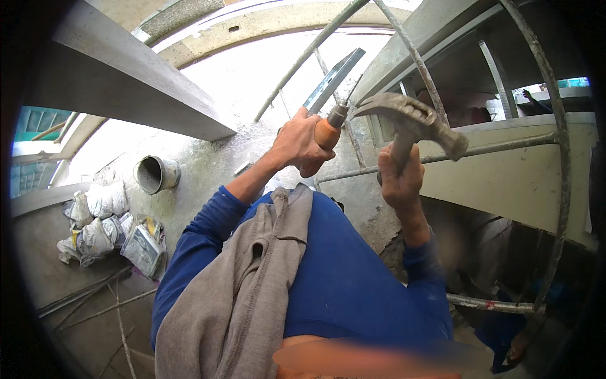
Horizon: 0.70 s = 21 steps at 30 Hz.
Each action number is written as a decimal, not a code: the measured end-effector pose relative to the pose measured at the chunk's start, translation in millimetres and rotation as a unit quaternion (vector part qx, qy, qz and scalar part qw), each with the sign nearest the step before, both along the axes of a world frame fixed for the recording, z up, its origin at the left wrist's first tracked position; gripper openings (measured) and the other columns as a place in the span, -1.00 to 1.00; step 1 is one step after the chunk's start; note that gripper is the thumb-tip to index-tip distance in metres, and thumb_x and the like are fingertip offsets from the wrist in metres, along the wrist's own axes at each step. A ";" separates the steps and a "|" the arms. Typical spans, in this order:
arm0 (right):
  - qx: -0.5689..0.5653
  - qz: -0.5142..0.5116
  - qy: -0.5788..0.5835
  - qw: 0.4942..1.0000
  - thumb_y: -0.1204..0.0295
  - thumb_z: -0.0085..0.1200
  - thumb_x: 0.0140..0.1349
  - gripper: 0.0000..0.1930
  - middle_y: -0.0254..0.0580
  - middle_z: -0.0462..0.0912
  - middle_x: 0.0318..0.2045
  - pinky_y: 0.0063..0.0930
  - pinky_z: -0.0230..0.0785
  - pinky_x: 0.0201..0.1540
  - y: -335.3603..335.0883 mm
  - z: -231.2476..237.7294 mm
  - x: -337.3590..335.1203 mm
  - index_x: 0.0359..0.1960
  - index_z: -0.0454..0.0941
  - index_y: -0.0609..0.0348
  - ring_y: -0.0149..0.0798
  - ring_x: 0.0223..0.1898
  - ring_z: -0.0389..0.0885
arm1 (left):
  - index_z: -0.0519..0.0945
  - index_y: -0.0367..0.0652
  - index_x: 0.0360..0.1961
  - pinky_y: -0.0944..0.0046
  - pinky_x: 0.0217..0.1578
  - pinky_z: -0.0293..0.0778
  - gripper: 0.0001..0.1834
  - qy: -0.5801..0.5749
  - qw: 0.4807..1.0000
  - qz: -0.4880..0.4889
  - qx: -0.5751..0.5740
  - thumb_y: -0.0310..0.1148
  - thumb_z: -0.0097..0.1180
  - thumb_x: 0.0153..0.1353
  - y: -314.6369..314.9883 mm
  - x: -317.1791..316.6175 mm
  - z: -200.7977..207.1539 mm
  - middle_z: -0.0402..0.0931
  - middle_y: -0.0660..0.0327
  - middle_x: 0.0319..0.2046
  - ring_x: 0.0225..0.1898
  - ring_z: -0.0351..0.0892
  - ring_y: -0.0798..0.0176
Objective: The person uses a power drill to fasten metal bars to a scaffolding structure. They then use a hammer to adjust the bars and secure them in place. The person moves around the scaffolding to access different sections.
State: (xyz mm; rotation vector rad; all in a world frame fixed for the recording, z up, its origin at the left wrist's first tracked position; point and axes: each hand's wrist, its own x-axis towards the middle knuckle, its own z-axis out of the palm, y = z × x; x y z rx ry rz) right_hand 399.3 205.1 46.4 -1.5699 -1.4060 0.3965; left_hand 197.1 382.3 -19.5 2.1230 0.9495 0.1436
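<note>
My left hand [299, 140] is closed around an orange-handled tool [327, 134] with a metal collar and a thin shaft; its exact kind is unclear. A shiny metal channel strip [332, 82] slants up from behind those fingers, and whether they grip it too is hidden. In my right hand [403, 177] is a claw hammer [413, 123], held by the handle just below the head. The hammer head is raised close to the tool's collar, its claw toward the left and its striking face toward the right.
Scaffold pipes [492, 146] frame the right side, beside a pale panel [505, 174]. A grey beam [139, 79] juts in from the upper left. On the left are a bucket [158, 175] lying tilted and several stuffed bags [95, 240]. A grey cloth [246, 278] hangs over my blue shirt.
</note>
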 end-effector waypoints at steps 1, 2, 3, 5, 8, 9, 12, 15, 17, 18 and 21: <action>0.026 0.021 0.004 0.999 0.44 0.20 0.50 -0.83 -0.18 0.62 -0.50 -0.32 0.44 -0.42 1.8 -0.7 1.4 -0.04 0.53 0.26 -0.29 -0.52 0.58 | 0.69 -0.25 0.01 -0.08 -0.10 0.54 -0.17 -0.005 1.000 -0.005 0.006 0.12 0.62 -0.20 1.8 1.7 -0.5 0.43 -0.06 -0.12 -0.10 0.58 -0.13; 0.048 0.036 -0.060 0.996 0.44 0.23 0.47 -0.79 -0.07 0.58 -0.58 -0.26 0.40 -0.52 8.2 -4.1 2.1 -0.02 0.51 0.28 -0.12 -0.60 0.60 | 0.68 -0.25 0.01 -0.08 -0.10 0.54 -0.17 -0.013 1.000 -0.011 0.010 0.12 0.62 -0.20 2.9 2.8 -0.5 0.43 -0.06 -0.12 -0.10 0.58 -0.12; 0.023 0.031 -0.070 0.997 0.45 0.24 0.46 -0.79 -0.06 0.58 -0.58 -0.26 0.40 -0.51 8.3 -3.8 5.1 -0.03 0.51 0.29 -0.10 -0.60 0.61 | 0.68 -0.25 0.01 -0.08 -0.10 0.54 -0.18 -0.004 1.000 -0.008 0.012 0.12 0.62 -0.20 4.3 3.5 -0.2 0.43 -0.06 -0.12 -0.10 0.58 -0.12; -0.026 0.024 -0.089 0.995 0.47 0.25 0.45 -0.80 -0.03 0.58 -0.57 -0.24 0.41 -0.51 10.1 -5.9 9.4 -0.05 0.51 0.30 -0.05 -0.59 0.62 | 0.68 -0.25 0.01 -0.09 -0.09 0.55 -0.18 0.015 1.000 -0.008 0.001 0.11 0.62 -0.20 5.5 4.0 0.5 0.43 -0.05 -0.12 -0.09 0.59 -0.12; 0.000 0.027 0.013 1.000 0.44 0.24 0.46 -0.78 -0.01 0.57 -0.55 -0.23 0.41 -0.49 0.8 -6.7 12.0 -0.03 0.50 0.28 -0.05 -0.57 0.62 | 0.69 -0.23 0.01 -0.09 -0.10 0.55 -0.19 0.014 1.000 -0.010 0.005 0.10 0.61 -0.19 1.3 2.3 -0.4 0.42 -0.06 -0.11 -0.08 0.58 -0.12; 0.038 0.044 0.050 0.997 0.43 0.24 0.46 -0.78 -0.01 0.57 -0.55 -0.22 0.41 -0.49 0.9 -7.8 12.8 -0.03 0.50 0.27 -0.04 -0.57 0.62 | 0.69 -0.23 0.01 -0.10 -0.10 0.54 -0.19 0.030 0.999 -0.013 -0.014 0.10 0.61 -0.20 0.4 3.6 -1.6 0.42 -0.06 -0.11 -0.08 0.58 -0.12; -0.005 0.043 -0.010 0.999 0.42 0.22 0.47 -0.80 -0.04 0.55 -0.56 -0.21 0.40 -0.48 4.2 -12.1 11.9 -0.05 0.49 0.24 -0.05 -0.56 0.62 | 0.69 -0.21 0.02 -0.11 -0.08 0.55 -0.19 0.013 1.000 -0.011 0.001 0.09 0.62 -0.21 -2.5 6.3 -6.8 0.42 -0.06 -0.11 -0.07 0.58 -0.14; -0.062 0.044 -0.043 0.996 0.41 0.24 0.46 -0.79 -0.04 0.56 -0.56 -0.21 0.43 -0.47 8.4 -15.9 12.8 -0.04 0.49 0.23 -0.06 -0.55 0.64 | 0.69 -0.19 0.04 -0.13 -0.07 0.55 -0.19 0.001 1.000 -0.024 0.020 0.07 0.62 -0.22 -5.9 7.3 -12.5 0.42 -0.07 -0.11 -0.07 0.58 -0.16; -0.045 0.012 -0.018 0.999 0.41 0.25 0.46 -0.78 -0.05 0.57 -0.55 -0.22 0.43 -0.47 6.1 -17.7 12.5 -0.04 0.50 0.23 -0.08 -0.54 0.64 | 0.70 -0.18 0.02 -0.15 -0.07 0.55 -0.19 -0.025 0.999 -0.018 0.024 0.07 0.62 -0.25 -8.3 6.8 -13.7 0.42 -0.08 -0.11 -0.08 0.57 -0.17; -0.038 0.012 0.003 0.999 0.42 0.27 0.45 -0.78 -0.08 0.58 -0.56 -0.24 0.43 -0.47 1.8 -17.5 12.9 -0.04 0.50 0.23 -0.11 -0.55 0.64 | 0.71 -0.19 0.02 -0.14 -0.07 0.55 -0.19 -0.027 0.999 -0.012 0.023 0.07 0.63 -0.25 -7.5 6.7 -13.3 0.42 -0.08 -0.11 -0.08 0.57 -0.17; 0.020 0.038 0.033 0.999 0.43 0.28 0.44 -0.78 -0.11 0.58 -0.57 -0.24 0.43 -0.47 -3.2 -22.1 14.0 -0.05 0.50 0.22 -0.14 -0.55 0.64 | 0.71 -0.19 0.02 -0.13 -0.08 0.55 -0.18 -0.009 1.000 0.005 -0.002 0.06 0.63 -0.26 -8.5 7.1 -11.9 0.42 -0.08 -0.12 -0.08 0.58 -0.18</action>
